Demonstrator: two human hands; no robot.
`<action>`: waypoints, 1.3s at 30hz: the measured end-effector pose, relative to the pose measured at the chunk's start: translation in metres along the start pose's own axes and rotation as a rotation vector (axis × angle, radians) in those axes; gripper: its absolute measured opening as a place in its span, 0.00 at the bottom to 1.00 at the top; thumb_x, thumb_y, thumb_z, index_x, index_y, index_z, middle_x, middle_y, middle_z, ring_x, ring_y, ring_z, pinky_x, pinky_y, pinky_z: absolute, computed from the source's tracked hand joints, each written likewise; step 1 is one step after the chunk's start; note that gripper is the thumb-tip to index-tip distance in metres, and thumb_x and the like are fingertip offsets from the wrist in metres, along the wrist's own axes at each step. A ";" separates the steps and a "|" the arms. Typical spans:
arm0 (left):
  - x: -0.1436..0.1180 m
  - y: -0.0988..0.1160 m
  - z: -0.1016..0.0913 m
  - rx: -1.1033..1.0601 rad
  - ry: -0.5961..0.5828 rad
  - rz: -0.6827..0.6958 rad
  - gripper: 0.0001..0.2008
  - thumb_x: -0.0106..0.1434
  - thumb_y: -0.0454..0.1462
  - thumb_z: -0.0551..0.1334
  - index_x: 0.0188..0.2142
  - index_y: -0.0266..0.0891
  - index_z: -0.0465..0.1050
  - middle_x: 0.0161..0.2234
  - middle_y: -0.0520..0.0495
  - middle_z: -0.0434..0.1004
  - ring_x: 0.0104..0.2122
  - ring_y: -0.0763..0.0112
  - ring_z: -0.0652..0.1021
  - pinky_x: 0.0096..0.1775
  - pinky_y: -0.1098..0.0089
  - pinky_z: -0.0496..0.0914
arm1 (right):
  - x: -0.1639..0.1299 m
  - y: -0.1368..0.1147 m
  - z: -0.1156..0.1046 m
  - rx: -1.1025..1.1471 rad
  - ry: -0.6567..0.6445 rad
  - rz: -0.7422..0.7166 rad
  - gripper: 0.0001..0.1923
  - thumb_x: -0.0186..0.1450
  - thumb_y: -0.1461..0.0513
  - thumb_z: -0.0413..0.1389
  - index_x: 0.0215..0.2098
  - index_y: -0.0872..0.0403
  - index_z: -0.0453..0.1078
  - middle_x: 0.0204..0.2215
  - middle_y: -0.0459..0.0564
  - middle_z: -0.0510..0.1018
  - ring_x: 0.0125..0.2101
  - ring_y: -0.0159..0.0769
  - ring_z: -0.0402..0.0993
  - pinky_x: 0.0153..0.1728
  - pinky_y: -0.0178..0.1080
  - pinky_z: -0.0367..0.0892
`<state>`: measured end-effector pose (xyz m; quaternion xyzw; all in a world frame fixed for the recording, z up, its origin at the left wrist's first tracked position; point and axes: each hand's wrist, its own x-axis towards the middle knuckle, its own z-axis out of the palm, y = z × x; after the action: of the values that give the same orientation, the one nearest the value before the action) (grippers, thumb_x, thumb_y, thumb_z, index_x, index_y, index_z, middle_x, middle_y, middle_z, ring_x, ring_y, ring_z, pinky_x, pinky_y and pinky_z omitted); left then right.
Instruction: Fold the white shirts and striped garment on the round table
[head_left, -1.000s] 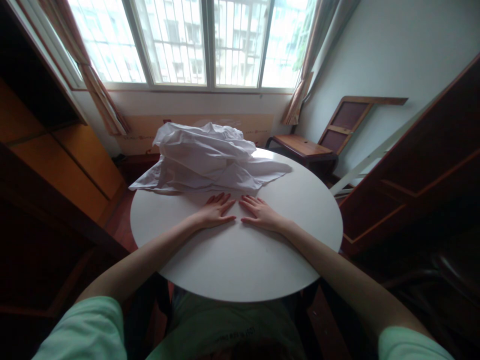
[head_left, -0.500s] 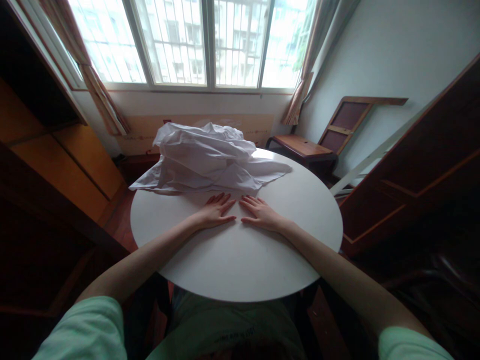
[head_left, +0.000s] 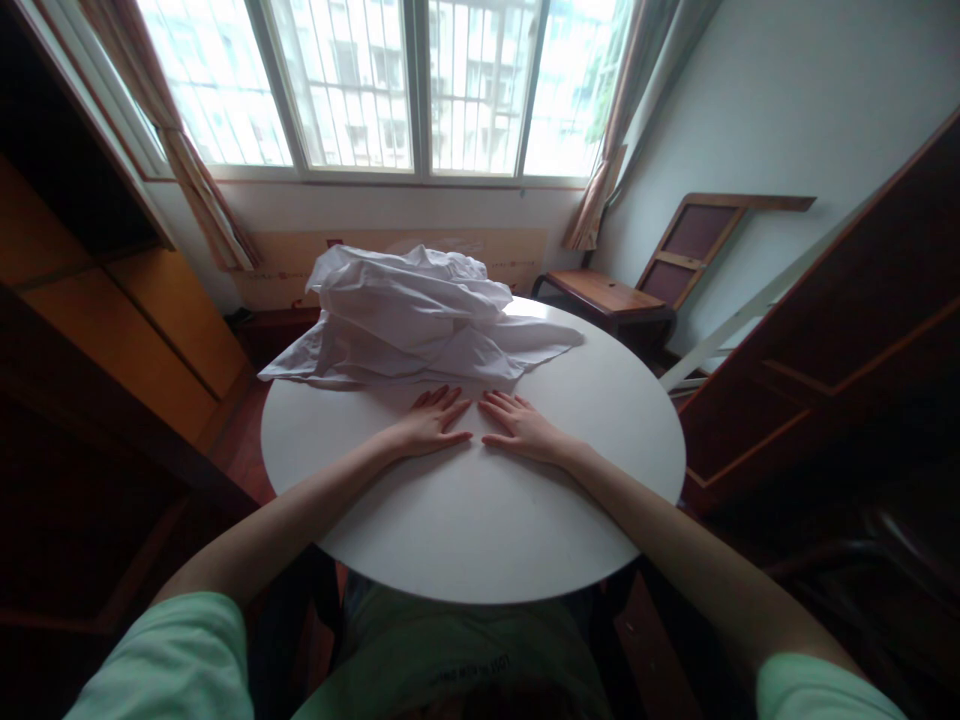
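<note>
Fingers (head_left: pixel 450 405) of both hands are lying flat and released on the round white bench (head_left: pixel 600 480), left hand (head_left: pixel 429 424) beside right hand (head_left: pixel 521 425), fingertips just near the crumpled white garment (head_left: pixel 412 320) lying at the far side.

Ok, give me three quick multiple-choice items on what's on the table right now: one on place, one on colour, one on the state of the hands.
1. Where does the crumpled cloth lie on the round table?
A. on the far side, toward the window
B. at the near edge, by the person's body
C. on the floor under it

2. What colour is the cloth?
A. dark red
B. white
C. green

3. How are the left hand and the right hand?
A. both clenched on the cloth
B. one lifted in the air
C. both flat, palms down, side by side on the tabletop

Answers:
1. A, since the heap sits beyond the hands, below the window.
2. B, as it shows white like the tabletop.
3. C, for the fingers lie spread just short of the cloth's near edge, gripping nothing.
</note>
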<state>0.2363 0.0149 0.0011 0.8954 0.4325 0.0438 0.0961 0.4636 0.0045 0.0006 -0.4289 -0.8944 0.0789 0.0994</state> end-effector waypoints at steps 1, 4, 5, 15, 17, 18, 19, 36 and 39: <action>0.000 0.000 0.000 0.002 0.001 -0.001 0.38 0.58 0.60 0.43 0.63 0.45 0.46 0.65 0.44 0.39 0.63 0.56 0.45 0.59 0.57 0.43 | 0.000 0.000 0.000 -0.002 -0.001 0.001 0.42 0.59 0.37 0.40 0.63 0.53 0.50 0.62 0.55 0.51 0.62 0.44 0.44 0.60 0.51 0.44; 0.000 0.000 0.000 0.006 0.002 0.000 0.38 0.58 0.60 0.43 0.63 0.45 0.47 0.65 0.44 0.39 0.63 0.56 0.45 0.59 0.58 0.43 | 0.000 -0.001 -0.001 -0.012 -0.007 0.000 0.43 0.59 0.38 0.40 0.63 0.55 0.50 0.62 0.56 0.51 0.62 0.44 0.44 0.60 0.50 0.43; 0.000 0.000 0.000 0.006 0.001 0.000 0.38 0.58 0.60 0.43 0.63 0.45 0.47 0.65 0.45 0.39 0.63 0.56 0.45 0.59 0.58 0.43 | 0.000 -0.001 -0.001 -0.016 -0.009 -0.001 0.43 0.59 0.38 0.40 0.62 0.56 0.50 0.62 0.56 0.51 0.62 0.44 0.44 0.60 0.50 0.44; -0.001 0.002 -0.003 0.004 -0.009 -0.003 0.39 0.57 0.61 0.44 0.63 0.45 0.47 0.65 0.44 0.39 0.63 0.55 0.46 0.59 0.57 0.43 | 0.001 -0.003 0.002 -0.041 0.015 0.026 0.39 0.61 0.39 0.40 0.62 0.53 0.52 0.62 0.54 0.53 0.61 0.45 0.47 0.59 0.51 0.46; -0.001 0.002 -0.002 0.004 -0.013 -0.006 0.39 0.57 0.61 0.44 0.63 0.45 0.46 0.65 0.44 0.38 0.63 0.55 0.45 0.59 0.57 0.43 | 0.001 -0.006 0.001 -0.045 0.018 0.041 0.38 0.61 0.40 0.40 0.62 0.53 0.53 0.62 0.55 0.53 0.61 0.45 0.48 0.58 0.51 0.47; -0.001 0.002 -0.002 0.004 -0.014 -0.008 0.39 0.57 0.61 0.44 0.63 0.45 0.46 0.65 0.44 0.38 0.63 0.55 0.45 0.59 0.56 0.43 | 0.001 -0.007 0.001 -0.046 0.022 0.048 0.38 0.61 0.40 0.40 0.61 0.53 0.53 0.62 0.55 0.54 0.61 0.45 0.48 0.58 0.50 0.47; -0.001 0.002 -0.002 0.005 -0.015 -0.010 0.40 0.57 0.61 0.44 0.63 0.45 0.46 0.65 0.44 0.38 0.63 0.55 0.45 0.59 0.56 0.43 | 0.001 -0.008 0.001 -0.047 0.026 0.053 0.38 0.61 0.40 0.40 0.61 0.53 0.53 0.61 0.55 0.54 0.60 0.45 0.49 0.58 0.50 0.47; 0.001 0.001 0.000 0.011 0.000 -0.015 0.40 0.56 0.62 0.43 0.62 0.45 0.47 0.65 0.44 0.39 0.63 0.55 0.46 0.59 0.56 0.44 | 0.003 -0.014 0.001 -0.073 0.075 0.084 0.38 0.60 0.40 0.44 0.59 0.55 0.58 0.60 0.57 0.58 0.58 0.45 0.53 0.56 0.48 0.51; 0.002 0.000 0.002 0.009 0.010 -0.007 0.41 0.56 0.63 0.43 0.62 0.46 0.47 0.65 0.45 0.40 0.63 0.55 0.46 0.59 0.56 0.44 | 0.003 -0.015 0.001 -0.083 0.091 0.079 0.38 0.60 0.40 0.44 0.58 0.56 0.58 0.59 0.57 0.59 0.58 0.45 0.54 0.56 0.48 0.51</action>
<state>0.2372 0.0162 -0.0008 0.8940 0.4365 0.0461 0.0900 0.4508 -0.0026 0.0034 -0.4710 -0.8737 0.0260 0.1188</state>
